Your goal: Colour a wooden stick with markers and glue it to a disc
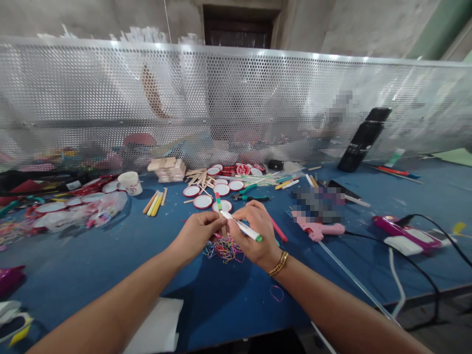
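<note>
Between the thumb and fingers of my left hand (199, 233) is a wooden craft stick (218, 200), its upper end coloured red and green. My right hand (256, 233) grips a white marker (245, 228) with a green end, its tip against or very near the stick; the exact contact is hidden by my fingers. Just below my hands lies a tangle of colourful rubber bands (225, 250). White-faced, red-rimmed round lids (202, 201) lie beyond them, beside teal-handled pliers (254, 198). A pink-red marker (277, 230) rests close to my right hand.
A pink glue gun (319, 230) with a long clear stick lies at right, near a magenta power strip (409, 235) with cables. A black bottle (363, 142) leans against the perforated metal panel (243, 98). At left stand a white cup (130, 183) and stacked craft sticks (167, 169).
</note>
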Demonstrator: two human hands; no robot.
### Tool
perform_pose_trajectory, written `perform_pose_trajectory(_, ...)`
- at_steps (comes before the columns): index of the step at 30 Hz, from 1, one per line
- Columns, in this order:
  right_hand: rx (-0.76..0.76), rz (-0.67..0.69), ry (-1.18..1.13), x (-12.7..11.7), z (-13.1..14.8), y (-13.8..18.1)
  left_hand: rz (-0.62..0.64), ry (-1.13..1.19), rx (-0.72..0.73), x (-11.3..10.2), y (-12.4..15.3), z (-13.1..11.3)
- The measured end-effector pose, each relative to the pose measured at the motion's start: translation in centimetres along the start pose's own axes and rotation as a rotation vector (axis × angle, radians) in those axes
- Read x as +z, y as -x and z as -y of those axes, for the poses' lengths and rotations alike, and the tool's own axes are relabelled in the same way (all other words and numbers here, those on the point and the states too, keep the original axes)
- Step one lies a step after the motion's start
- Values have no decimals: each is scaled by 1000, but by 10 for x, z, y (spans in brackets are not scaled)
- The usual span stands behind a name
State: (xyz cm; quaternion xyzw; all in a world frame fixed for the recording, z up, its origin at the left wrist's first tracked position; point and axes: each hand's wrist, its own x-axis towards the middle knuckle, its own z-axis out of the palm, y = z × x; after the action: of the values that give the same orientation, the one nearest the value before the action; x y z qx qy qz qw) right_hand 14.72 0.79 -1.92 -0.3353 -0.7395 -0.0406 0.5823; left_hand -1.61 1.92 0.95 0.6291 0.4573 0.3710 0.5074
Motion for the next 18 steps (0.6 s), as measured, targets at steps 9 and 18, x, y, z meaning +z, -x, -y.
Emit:
perform_pose_trajectory(9, 15, 10, 14, 0, -1, 0, 6, -20, 15, -1, 0, 3)
perform_pose_trajectory(18, 11, -45, 41, 0, -2, 0, 2, -30, 9, -1, 1, -1)
